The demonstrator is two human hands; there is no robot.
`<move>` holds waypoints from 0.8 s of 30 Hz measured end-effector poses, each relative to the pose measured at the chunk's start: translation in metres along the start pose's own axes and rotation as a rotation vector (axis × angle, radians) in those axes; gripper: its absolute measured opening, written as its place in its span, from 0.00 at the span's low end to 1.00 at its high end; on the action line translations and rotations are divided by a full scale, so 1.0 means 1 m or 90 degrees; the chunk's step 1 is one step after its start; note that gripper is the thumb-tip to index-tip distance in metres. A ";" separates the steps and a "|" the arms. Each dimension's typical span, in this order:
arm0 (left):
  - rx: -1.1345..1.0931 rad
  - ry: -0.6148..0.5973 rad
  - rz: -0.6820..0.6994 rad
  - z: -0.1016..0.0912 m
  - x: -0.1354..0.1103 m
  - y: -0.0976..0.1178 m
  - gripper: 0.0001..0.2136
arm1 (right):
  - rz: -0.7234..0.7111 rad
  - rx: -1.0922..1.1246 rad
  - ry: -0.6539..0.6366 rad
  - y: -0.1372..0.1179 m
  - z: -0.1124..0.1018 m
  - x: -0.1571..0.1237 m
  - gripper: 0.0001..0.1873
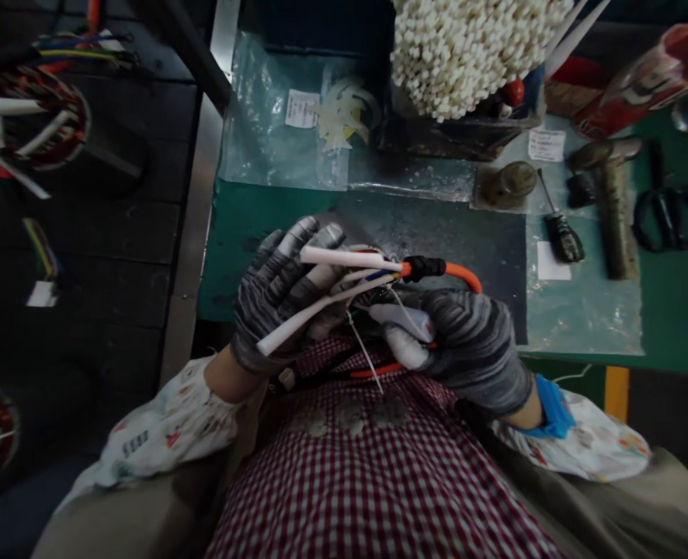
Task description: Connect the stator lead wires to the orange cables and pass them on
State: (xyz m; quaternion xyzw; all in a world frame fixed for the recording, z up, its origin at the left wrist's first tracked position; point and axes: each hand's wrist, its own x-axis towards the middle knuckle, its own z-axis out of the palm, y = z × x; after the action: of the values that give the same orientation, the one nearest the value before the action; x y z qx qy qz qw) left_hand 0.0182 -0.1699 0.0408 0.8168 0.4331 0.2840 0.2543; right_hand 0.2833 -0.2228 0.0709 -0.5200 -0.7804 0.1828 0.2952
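My left hand (277, 291), in a striped grey glove with pale fingertips, is curled around the left side of a wire bundle (373, 278). Long white sleeves (297, 320) on the wires stick out across its palm and fingers. An orange cable (463, 273) with a black wrapped joint (425, 268) leads off the bundle to the right. My right hand (475, 345), gloved alike, closes on a small pale grey tool (408, 318) whose tip points left at the bundle. White cord ends (367, 353) hang below. What lies under the wires is mostly hidden.
Wound motor parts with loose leads (35, 116) stand on the left. Behind my hands is a bin of short white tubes (477, 54). At right lie a screwdriver (562, 233), a hammer (615, 210), scissors (667, 210), a jar (512, 184) and a red can (641, 85).
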 end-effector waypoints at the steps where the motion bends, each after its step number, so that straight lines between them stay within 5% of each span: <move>1: 0.026 0.020 0.041 -0.001 0.007 0.006 0.23 | 0.016 -0.017 0.003 0.003 -0.004 0.000 0.10; 5: 0.110 0.021 0.150 -0.003 0.041 0.024 0.21 | 0.042 -0.048 -0.016 0.009 -0.018 0.006 0.04; 14: 0.156 -0.069 0.083 0.002 0.094 0.037 0.25 | -0.008 -0.084 0.021 0.016 -0.024 0.017 0.06; 18: 0.127 -0.070 0.045 0.003 0.107 0.044 0.23 | 0.062 -0.108 0.027 0.018 -0.031 0.020 0.11; 24: 0.256 -0.216 -0.059 0.001 0.138 0.061 0.22 | 0.063 -0.259 0.095 0.033 -0.024 0.027 0.19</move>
State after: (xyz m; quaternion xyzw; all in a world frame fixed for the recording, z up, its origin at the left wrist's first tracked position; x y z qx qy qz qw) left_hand 0.1170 -0.0822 0.1139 0.8663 0.4687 0.0393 0.1683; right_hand 0.3145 -0.1860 0.0773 -0.6185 -0.7508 -0.0034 0.2318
